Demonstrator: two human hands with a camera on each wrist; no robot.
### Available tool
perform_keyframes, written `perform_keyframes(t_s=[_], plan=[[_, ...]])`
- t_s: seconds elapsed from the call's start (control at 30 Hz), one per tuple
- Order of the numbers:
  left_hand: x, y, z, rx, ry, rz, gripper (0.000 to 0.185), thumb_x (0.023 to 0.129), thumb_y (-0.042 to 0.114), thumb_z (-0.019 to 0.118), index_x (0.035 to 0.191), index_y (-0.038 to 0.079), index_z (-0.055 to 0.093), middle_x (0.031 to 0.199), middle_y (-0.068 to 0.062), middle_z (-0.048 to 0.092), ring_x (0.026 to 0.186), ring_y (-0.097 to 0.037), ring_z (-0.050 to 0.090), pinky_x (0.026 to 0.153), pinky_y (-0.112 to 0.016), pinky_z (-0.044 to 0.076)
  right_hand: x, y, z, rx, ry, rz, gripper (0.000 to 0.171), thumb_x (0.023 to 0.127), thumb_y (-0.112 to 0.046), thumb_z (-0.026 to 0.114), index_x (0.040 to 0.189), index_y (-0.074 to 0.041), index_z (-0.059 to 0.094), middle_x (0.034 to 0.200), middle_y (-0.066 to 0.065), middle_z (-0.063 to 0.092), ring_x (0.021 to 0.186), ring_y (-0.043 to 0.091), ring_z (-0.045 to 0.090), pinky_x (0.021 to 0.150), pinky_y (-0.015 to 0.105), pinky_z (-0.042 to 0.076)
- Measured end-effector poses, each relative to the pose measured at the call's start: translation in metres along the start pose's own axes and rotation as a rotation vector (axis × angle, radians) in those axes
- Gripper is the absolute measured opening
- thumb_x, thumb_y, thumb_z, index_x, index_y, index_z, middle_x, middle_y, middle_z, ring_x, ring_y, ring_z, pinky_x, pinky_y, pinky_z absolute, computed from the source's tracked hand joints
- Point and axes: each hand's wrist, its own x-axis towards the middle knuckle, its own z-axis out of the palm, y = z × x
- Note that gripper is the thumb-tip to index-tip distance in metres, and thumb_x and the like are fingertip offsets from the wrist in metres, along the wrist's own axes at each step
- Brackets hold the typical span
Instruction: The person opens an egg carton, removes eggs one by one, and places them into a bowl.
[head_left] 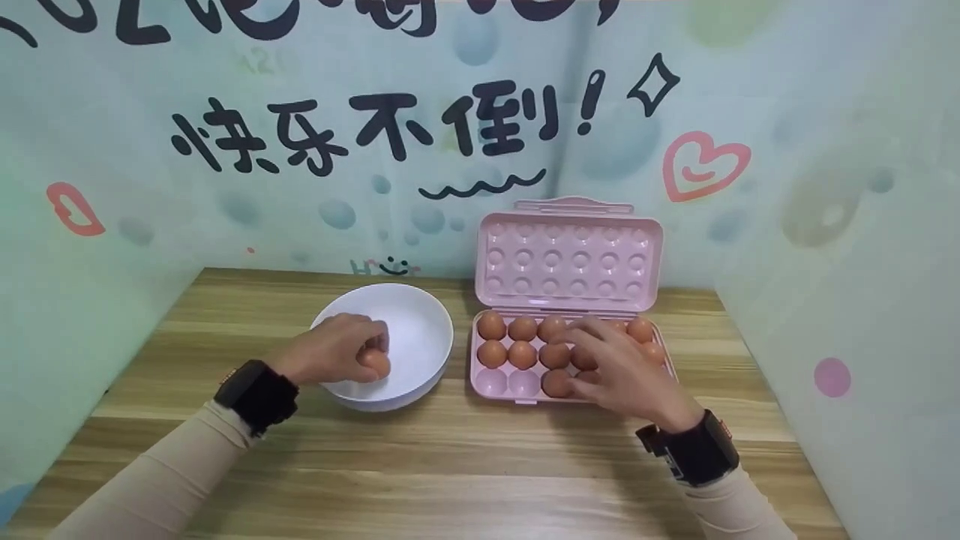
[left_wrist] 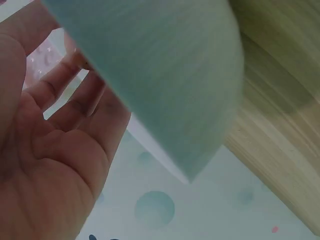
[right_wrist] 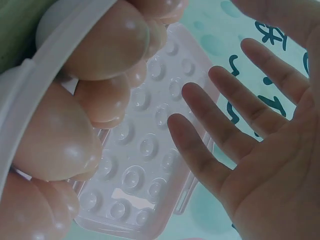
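My left hand (head_left: 337,349) is over the left side of a white bowl (head_left: 416,319), pinching a brown egg (head_left: 375,364) between thumb and fingers. In the left wrist view the bowl's outer wall (left_wrist: 170,75) hides most of that egg (left_wrist: 75,52). To the right, a pink egg box (head_left: 493,385) stands with its lid (head_left: 570,259) raised, rows of brown eggs (head_left: 523,355) inside and two bare hollows at the front left. Above those eggs hovers my right hand (head_left: 626,375), fingers spread and nothing held. The right wrist view shows its fingers (right_wrist: 215,135) apart from the eggs (right_wrist: 55,132).
Bowl and egg box stand side by side on a wood-grain table (head_left: 450,472). Behind them rises a pale printed backdrop (head_left: 300,217) with dark writing, and similar panels flank the table on both sides. The raised lid stands close to the backdrop.
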Motion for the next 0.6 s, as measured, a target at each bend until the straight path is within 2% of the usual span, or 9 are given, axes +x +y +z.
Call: perform_keyframes(t_s=[0.17, 0.3, 0.43, 0.6], plan=[[-0.0026, -0.0033, 0.0002, -0.031, -0.078, -0.04, 0.022, 0.08, 0.003, 0.082, 0.096, 0.009, 0.067, 0.086, 0.0, 0.061, 0.084, -0.018, 0.051, 0.076, -0.032, 0.041, 0.0009, 0.0007, -0.0008, 0.001, -0.016, 0.01, 0.06, 0.08, -0.017, 0.093, 0.135, -0.019, 0.07, 0.128, 0.006, 0.065, 0.115, 0.022, 0.061, 0.1, 0.043, 0.052], [-0.0054, -0.0042, -0.0022, -0.076, -0.108, -0.085, 0.024, 0.077, 0.0, 0.079, 0.095, 0.009, 0.064, 0.084, -0.002, 0.058, 0.086, -0.021, 0.052, 0.078, -0.035, 0.041, 0.0017, 0.0003, -0.001, 0.008, -0.017, 0.012, 0.058, 0.08, -0.016, 0.093, 0.133, -0.019, 0.07, 0.126, 0.005, 0.066, 0.114, 0.021, 0.061, 0.1, 0.042, 0.052], [-0.006, -0.0058, -0.0051, -0.076, -0.132, -0.13, 0.025, 0.077, 0.001, 0.077, 0.095, 0.009, 0.062, 0.084, -0.003, 0.054, 0.087, -0.022, 0.052, 0.079, -0.037, 0.04, 0.0015, 0.0005, -0.0007, 0.011, -0.007, 0.005, 0.056, 0.079, -0.016, 0.094, 0.13, -0.018, 0.071, 0.127, 0.005, 0.066, 0.117, 0.022, 0.061, 0.101, 0.043, 0.051], [-0.0072, -0.0088, -0.0066, -0.072, -0.156, -0.126, 0.026, 0.079, 0.003, 0.079, 0.098, 0.007, 0.062, 0.084, -0.004, 0.054, 0.084, -0.021, 0.051, 0.079, -0.036, 0.042, 0.0018, -0.0003, -0.0004, 0.004, -0.023, 0.012, 0.052, 0.081, -0.018, 0.094, 0.128, -0.017, 0.072, 0.127, 0.005, 0.065, 0.12, 0.023, 0.061, 0.103, 0.043, 0.051]])
